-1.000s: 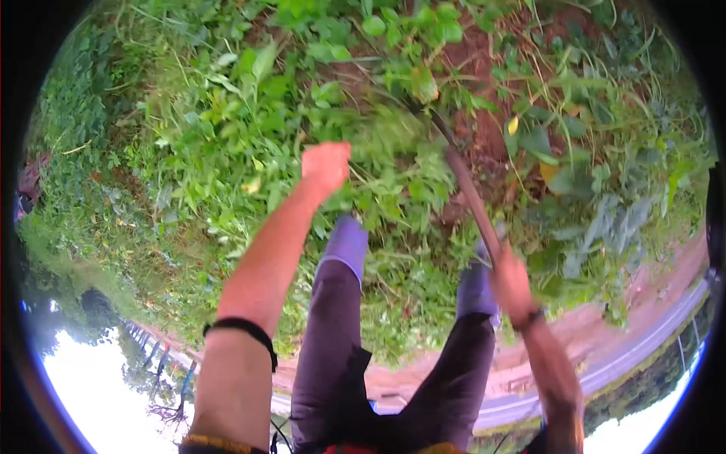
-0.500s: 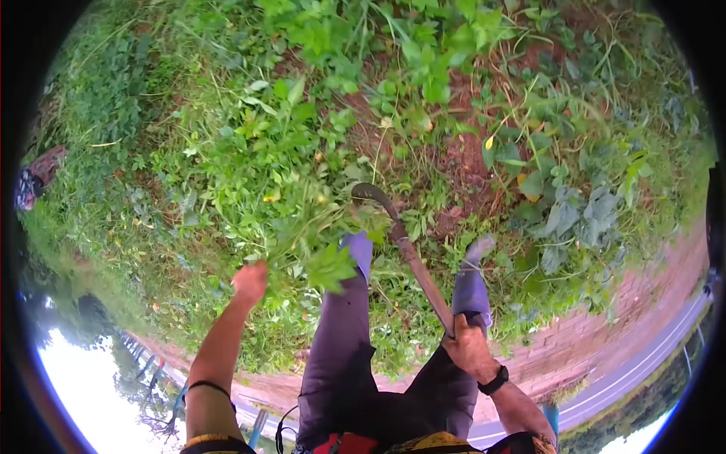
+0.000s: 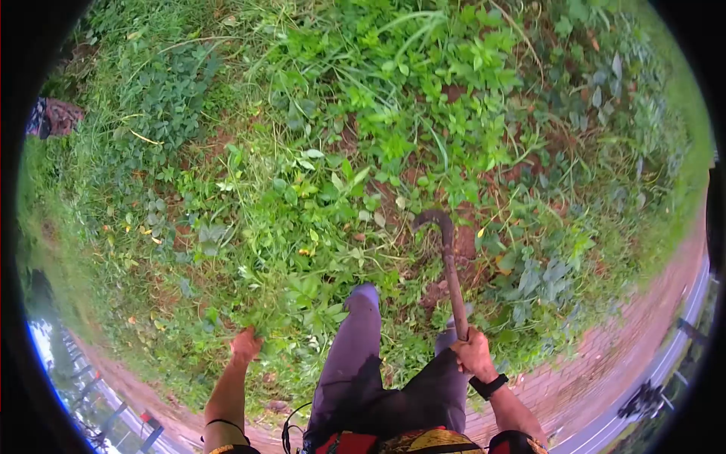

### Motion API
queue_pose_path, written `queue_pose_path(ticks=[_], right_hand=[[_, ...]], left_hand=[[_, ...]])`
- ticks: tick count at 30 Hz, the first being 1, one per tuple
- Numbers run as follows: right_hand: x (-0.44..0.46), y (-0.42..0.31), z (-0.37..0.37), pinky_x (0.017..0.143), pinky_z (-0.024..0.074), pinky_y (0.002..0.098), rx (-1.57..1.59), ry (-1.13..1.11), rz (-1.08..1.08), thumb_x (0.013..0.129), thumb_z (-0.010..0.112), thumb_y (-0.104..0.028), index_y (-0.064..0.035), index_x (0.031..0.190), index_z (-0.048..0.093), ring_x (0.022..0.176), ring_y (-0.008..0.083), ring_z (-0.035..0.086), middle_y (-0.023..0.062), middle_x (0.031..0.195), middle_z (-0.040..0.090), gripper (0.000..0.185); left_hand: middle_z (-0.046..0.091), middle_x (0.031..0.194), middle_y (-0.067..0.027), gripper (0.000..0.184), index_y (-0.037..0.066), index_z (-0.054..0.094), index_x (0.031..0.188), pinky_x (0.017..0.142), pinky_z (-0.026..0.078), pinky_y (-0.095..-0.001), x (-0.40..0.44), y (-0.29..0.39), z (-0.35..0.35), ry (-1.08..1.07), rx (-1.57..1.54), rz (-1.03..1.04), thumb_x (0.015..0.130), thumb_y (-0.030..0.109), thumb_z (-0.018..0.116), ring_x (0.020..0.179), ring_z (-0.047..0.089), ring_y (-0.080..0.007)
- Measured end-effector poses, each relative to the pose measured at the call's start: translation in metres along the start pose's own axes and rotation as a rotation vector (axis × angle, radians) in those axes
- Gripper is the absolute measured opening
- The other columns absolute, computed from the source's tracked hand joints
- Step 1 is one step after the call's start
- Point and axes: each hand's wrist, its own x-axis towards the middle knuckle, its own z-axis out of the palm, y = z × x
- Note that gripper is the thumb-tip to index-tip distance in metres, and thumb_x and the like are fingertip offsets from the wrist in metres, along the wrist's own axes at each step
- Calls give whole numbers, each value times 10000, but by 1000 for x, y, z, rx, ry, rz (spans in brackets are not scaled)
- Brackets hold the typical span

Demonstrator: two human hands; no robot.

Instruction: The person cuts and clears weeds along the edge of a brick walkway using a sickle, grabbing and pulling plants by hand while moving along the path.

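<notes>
My right hand [image 3: 473, 354] is wrapped round the wooden handle of a sickle [image 3: 452, 284], whose dark hooked blade points up and curls left above the plants. My left hand [image 3: 246, 346] is closed, low on the left, with leafy green weeds [image 3: 291, 303] at its fingers; where their stems enter the grip is hard to make out. Between the hands are my legs in dark trousers [image 3: 349, 356], with a purple boot [image 3: 364, 295] among the leaves.
Dense green plants [image 3: 446, 98] cover the ground, with patches of reddish soil [image 3: 465, 227]. Behind me run a brick-paved strip [image 3: 582, 386] and a road with a motorbike [image 3: 643, 399]. Patterned cloth [image 3: 57, 117] shows at the far left.
The view has shifted, showing more ground ahead. My right hand has brought the sickle more upright and to the right. My left hand is lower, and the leaves by it have dropped among the plants.
</notes>
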Motion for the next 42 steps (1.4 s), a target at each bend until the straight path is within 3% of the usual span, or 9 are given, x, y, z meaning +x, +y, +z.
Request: queue_pose_path(ticks=[1,4,9,12,15,18,30,36,42], right_hand=[[-2,2,3,297,387,336,29,-25,45,799,591,-49,22,854,450,372,183,508,89,545,517,167],[-24,-3,17,298,395,330,107,-41,118,797,634,-48,15,819,476,363,186,506,87,537,516,172],[-68,-13,39,307,410,310,144,-66,157,803,660,-58,4,764,516,375,170,519,61,534,518,162],[-87,-11,49,312,411,288,265,-94,166,806,668,-48,-14,754,527,371,144,504,40,529,517,154],[-102,-16,52,315,407,280,383,-145,112,809,660,-32,-22,755,527,368,130,487,27,529,511,145],[-121,-27,45,325,401,274,409,-174,75,811,655,-18,-23,756,518,394,115,489,21,546,510,148],[-134,10,24,313,399,279,575,-97,56,805,648,-15,11,827,486,367,123,475,21,527,490,165],[-146,28,1,305,393,302,727,-7,85,795,634,-25,2,765,523,350,141,481,37,504,505,119],[-151,66,-4,318,397,296,789,66,77,782,641,-41,-10,671,524,363,143,507,46,512,528,164]], left_hand=[[478,1363,-189,632,118,481,1330,982,426,-497,-9,14,-14,1,-89,-88,777,290,734,1208,502,-402],[401,1429,-195,728,96,430,1377,1000,424,-480,2,-2,-1,155,-214,-8,744,214,769,1246,460,-415],[696,883,-145,320,23,670,1052,811,539,-380,6,-48,37,243,-500,159,755,118,745,901,679,-285],[700,913,-134,299,17,660,1064,743,544,-348,12,-94,73,-85,-1136,75,784,108,715,895,682,-242],[705,925,-129,284,6,652,1074,652,542,-323,-4,-100,48,-611,-1898,-287,809,101,684,833,691,-220],[702,919,-133,285,-8,634,1095,599,530,-312,-46,-42,-2,-221,-911,-74,827,88,650,754,691,-203],[671,903,-68,225,29,608,1100,705,525,-313,-61,81,-108,-302,-918,74,914,154,590,789,675,-182],[678,867,-58,174,37,659,988,685,516,-307,-45,126,-141,-302,-985,389,914,185,606,777,653,-163],[687,780,-72,169,27,653,864,559,511,-282,-48,152,-170,-295,-845,240,890,194,665,654,667,-166]])
